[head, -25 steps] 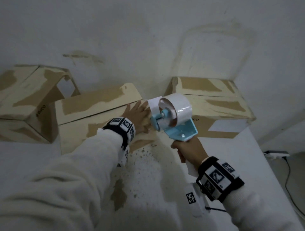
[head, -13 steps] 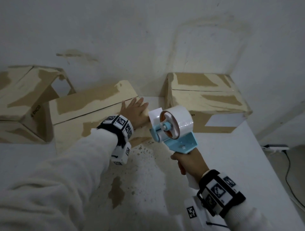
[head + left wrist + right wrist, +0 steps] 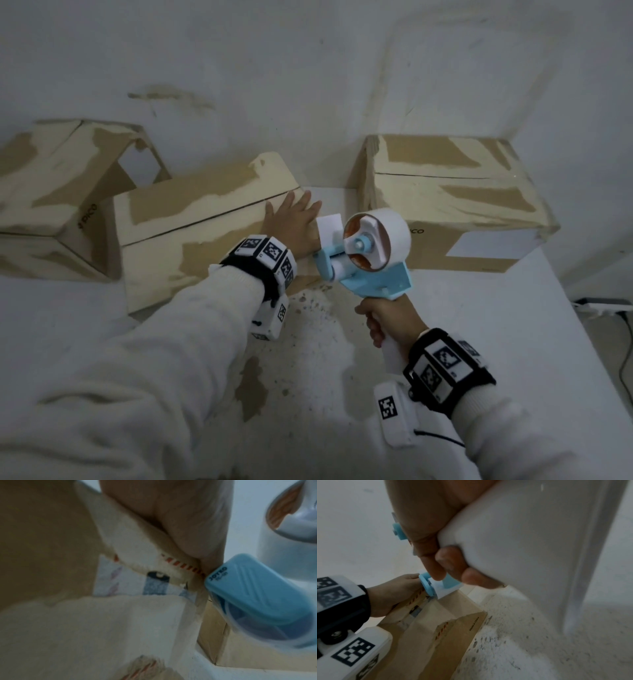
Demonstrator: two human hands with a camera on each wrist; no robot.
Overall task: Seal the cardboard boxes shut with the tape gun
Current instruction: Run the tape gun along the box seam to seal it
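While the left hand (image 3: 291, 222) lies flat with straight fingers on the scuffed brown cardboard box (image 3: 205, 233) in the middle of the tabletop (image 3: 513, 342), likely steadying its flaps, the right hand (image 3: 390, 318) grips the light-blue tape gun (image 3: 363, 260) by its white handle, nose at that box's right end beside the seam.

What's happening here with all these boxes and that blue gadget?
A person is taping cardboard boxes shut. Their left hand lies flat on the right end of the middle box, steadying it. Their right hand grips the handle of a blue tape gun, whose front end sits at that box's end, beside the left hand. Two more boxes wait on either side.
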